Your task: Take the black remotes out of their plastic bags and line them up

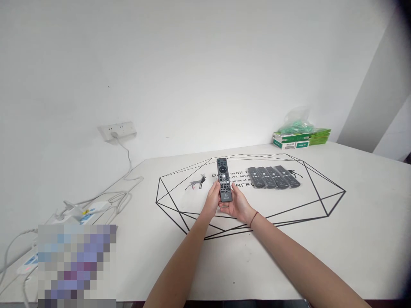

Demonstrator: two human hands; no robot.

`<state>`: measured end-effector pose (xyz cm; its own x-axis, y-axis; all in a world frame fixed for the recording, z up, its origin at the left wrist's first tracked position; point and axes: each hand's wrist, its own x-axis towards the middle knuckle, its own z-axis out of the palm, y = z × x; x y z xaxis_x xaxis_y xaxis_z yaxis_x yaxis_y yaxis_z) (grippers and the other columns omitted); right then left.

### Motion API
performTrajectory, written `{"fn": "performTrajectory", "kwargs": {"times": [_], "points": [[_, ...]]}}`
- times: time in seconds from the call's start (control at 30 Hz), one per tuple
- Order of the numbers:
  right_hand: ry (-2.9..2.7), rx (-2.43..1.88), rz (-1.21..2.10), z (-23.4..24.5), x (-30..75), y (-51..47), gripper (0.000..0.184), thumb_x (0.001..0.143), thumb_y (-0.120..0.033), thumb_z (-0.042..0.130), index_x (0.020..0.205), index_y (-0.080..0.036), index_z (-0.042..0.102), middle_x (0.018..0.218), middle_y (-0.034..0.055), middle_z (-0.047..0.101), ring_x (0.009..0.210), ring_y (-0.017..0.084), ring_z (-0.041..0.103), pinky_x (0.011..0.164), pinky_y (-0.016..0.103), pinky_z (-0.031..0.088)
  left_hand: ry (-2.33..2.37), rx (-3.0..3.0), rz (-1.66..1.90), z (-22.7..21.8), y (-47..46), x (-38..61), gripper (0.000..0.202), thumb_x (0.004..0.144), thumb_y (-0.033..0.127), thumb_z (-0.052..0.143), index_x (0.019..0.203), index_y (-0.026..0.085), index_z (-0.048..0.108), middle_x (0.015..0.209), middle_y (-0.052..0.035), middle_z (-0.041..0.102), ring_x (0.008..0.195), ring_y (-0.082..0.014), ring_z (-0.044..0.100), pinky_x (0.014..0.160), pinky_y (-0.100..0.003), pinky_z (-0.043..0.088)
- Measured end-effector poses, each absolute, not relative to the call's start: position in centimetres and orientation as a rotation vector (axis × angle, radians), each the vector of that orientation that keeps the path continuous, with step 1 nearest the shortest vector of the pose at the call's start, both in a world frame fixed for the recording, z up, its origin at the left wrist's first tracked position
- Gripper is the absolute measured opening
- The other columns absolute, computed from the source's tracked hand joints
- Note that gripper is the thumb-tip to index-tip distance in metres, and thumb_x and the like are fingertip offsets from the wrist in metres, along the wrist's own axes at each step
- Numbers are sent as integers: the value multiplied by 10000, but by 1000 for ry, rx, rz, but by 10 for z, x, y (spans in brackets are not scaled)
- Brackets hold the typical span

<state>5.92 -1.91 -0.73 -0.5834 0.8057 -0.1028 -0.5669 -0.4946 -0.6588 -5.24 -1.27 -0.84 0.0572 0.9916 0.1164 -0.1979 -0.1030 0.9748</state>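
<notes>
Left of the remote [224, 179], a pixelated patch [77, 265] hides the bench [321, 239] corner. The remote's lower end sits behind the hands' grip. Printed words beside the remote are partly covered; its button labels are too small to read.

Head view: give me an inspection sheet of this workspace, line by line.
Surface: white table printed with black line art and a deer.
Things: remote, buttons facing up.
Clutter: four remotes in a row; green boxes with a bag on top.
Hands: left hand and right hand both hold the remote's lower end.
Cables: white cords and power strips at left.
Surroundings: white wall, wall socket.
</notes>
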Motion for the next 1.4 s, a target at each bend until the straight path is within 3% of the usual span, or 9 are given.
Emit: {"fn": "performTrajectory", "kwargs": {"times": [0.43, 0.6, 0.73, 0.93, 1.27, 1.4], "points": [[-722, -452, 2162, -10, 64, -14, 479, 891, -523, 338, 828, -115, 583, 697, 60, 605, 598, 154, 580, 538, 280, 481, 942, 1296, 1340, -5, -11, -56, 464, 798, 543, 502, 1068, 176, 591, 731, -8, 537, 525, -68, 413, 405, -168, 294], [-846, -481, 1953, -10, 65, -12, 254, 793, -404, 606, 875, -170, 550, 682, -5, 568, 592, 100, 545, 480, 197, 447, 1025, 1357, 1373, -3, -14, -53, 467, 819, 546, 464, 1024, 156, 617, 890, -69, 611, 767, -132, 539, 649, -216, 436], [-1038, -686, 1629, -12, 63, -11, 366, 652, -317, 752, 899, -202, 506, 682, -25, 591, 597, 114, 573, 445, 192, 460, 1031, 1305, 1280, -7, -13, -52, 489, 796, 585, 465, 897, 129, 611, 775, -63, 594, 615, -112, 498, 545, -222, 409], [-1114, -691, 1821, -10, 66, -12, 383, 837, -494, 509, 853, -118, 579, 735, 87, 649, 600, 140, 625, 493, 239, 523, 969, 1220, 1310, -9, -9, -57, 454, 756, 582, 529, 822, 137, 592, 648, 2, 500, 535, -77, 442, 480, -200, 355], [-1206, -734, 1746, -14, 67, -8, 329, 838, -447, 540, 896, -126, 583, 833, 105, 662, 698, 177, 661, 568, 313, 573, 1026, 1245, 1334, -10, -6, -62, 424, 724, 558, 576, 807, 143, 585, 658, 7, 513, 561, -86, 476, 528, -218, 380], [-1198, -732, 1880, -9, 73, -9, 381, 829, -477, 539, 954, -121, 592, 907, 128, 660, 707, 179, 668, 549, 275, 561, 1017, 1219, 1354, -11, -2, -65, 370, 742, 512, 570, 847, 158, 583, 801, -24, 580, 712, -120, 549, 618, -223, 419]]}}
